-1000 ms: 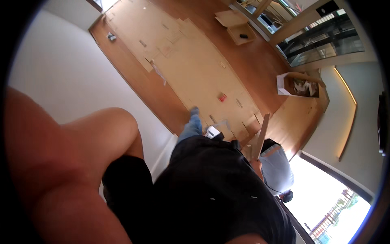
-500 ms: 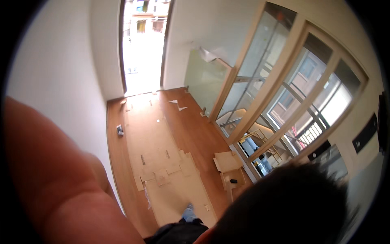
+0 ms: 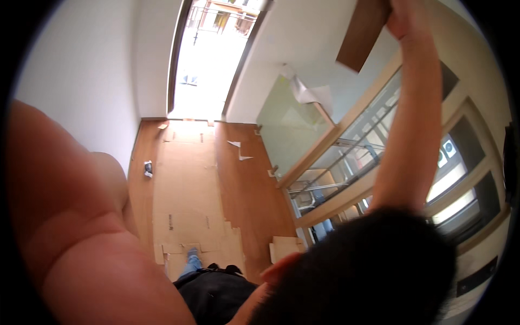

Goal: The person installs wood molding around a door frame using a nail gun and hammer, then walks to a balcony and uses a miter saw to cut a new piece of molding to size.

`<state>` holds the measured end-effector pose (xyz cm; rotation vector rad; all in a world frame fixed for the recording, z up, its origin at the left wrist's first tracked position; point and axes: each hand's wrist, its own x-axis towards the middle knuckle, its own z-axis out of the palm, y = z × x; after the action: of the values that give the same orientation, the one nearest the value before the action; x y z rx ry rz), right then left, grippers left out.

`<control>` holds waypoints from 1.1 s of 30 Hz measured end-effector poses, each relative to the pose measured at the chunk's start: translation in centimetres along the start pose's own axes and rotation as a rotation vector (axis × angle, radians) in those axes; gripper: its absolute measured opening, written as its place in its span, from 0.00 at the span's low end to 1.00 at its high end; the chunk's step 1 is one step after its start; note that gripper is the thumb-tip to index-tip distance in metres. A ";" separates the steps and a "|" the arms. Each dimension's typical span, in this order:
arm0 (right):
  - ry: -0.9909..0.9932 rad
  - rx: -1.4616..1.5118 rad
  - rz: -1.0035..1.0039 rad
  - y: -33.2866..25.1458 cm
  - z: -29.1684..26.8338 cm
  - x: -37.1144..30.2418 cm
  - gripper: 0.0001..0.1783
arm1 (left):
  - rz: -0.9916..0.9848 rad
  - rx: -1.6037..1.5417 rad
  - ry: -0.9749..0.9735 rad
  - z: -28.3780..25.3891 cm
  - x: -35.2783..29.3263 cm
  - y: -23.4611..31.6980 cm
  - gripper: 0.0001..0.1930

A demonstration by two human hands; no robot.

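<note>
At upper right, a co-worker's raised hand grips a brown board. A bare arm fills the left. The wearer's hands are out of view: I cannot tell their state.

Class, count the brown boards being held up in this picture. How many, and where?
1: the brown board at the top, right of centre, held by a raised hand. The upper edge crops it; the dark-haired head could hide others.
</note>
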<state>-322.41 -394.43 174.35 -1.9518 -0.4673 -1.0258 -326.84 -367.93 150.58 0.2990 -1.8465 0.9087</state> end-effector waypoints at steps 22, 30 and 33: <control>-1.165 -0.043 0.796 92.6 25.2 -11.8 0.19 | -0.016 0.006 -0.072 -33.0 -28.4 -58.2 0.17; -1.201 -0.228 1.140 117.4 26.9 -12.8 0.26 | -0.186 0.114 -0.168 -41.4 -40.0 -69.7 0.18; -1.166 -0.286 1.203 120.6 29.9 -12.0 0.26 | -0.354 0.218 -0.234 -46.7 -44.6 -69.6 0.18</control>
<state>-237.19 -436.74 93.50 -2.3337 0.3250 0.8897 -234.90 -391.36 152.71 0.8713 -1.8250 0.8523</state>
